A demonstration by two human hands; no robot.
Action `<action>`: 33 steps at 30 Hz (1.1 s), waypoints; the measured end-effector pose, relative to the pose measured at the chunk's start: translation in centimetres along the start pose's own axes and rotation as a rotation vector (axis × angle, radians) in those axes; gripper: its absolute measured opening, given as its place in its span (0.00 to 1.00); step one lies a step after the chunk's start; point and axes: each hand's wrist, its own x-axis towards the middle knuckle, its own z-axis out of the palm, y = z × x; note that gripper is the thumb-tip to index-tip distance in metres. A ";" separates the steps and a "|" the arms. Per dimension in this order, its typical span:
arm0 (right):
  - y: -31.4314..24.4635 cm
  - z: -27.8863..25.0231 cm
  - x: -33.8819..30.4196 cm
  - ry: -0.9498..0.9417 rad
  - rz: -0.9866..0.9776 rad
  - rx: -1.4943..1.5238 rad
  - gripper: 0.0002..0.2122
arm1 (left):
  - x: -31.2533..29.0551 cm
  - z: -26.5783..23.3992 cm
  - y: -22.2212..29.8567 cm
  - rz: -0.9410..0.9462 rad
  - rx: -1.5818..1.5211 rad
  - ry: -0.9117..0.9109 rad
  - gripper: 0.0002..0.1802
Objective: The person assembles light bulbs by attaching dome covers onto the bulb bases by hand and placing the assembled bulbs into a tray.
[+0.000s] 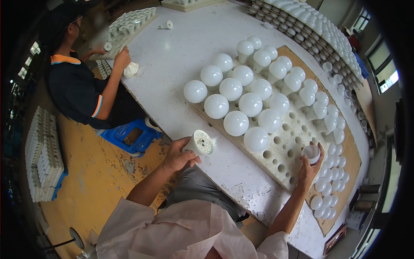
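Note:
A light bulb base (pixel 202 142) with its round LED board exposed is gripped in my left hand (pixel 177 156), just over the table's near edge. My right hand (pixel 307 170) has its fingers wrapped round a white bulb cover (pixel 310 152), its open hollow side partly showing. That hand is above the right end of a pale tray (pixel 276 163) with rows of round holes. Several bulbs with white domes (pixel 250 104) stand upright in the tray's left and far parts. Loose white covers (pixel 332 172) lie in rows on a brown board (pixel 351 162) beside my right hand.
The white table (pixel 172 56) curves away to the far left. Stacked trays of covers (pixel 319 30) rise at the far right. A co-worker (pixel 82 82) sits at left by a tray of bulb bases (pixel 129 26). A blue stool (pixel 131 136) and stacked trays (pixel 43 155) stand on the floor.

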 end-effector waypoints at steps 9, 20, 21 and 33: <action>-2.9 5.4 -7.2 -0.521 0.087 0.245 0.37 | 2.4 6.3 -1.6 -0.249 0.210 -0.366 0.31; -2.5 7.1 -10.5 -0.591 0.185 0.420 0.37 | 2.8 7.8 -1.9 -0.332 0.293 -0.493 0.24; -2.5 7.2 -10.6 -0.594 0.186 0.418 0.37 | 2.8 7.9 -1.9 -0.320 0.303 -0.496 0.23; -2.5 7.8 -10.9 -0.639 0.160 0.370 0.36 | 2.5 7.7 -2.2 -0.331 0.317 -0.489 0.22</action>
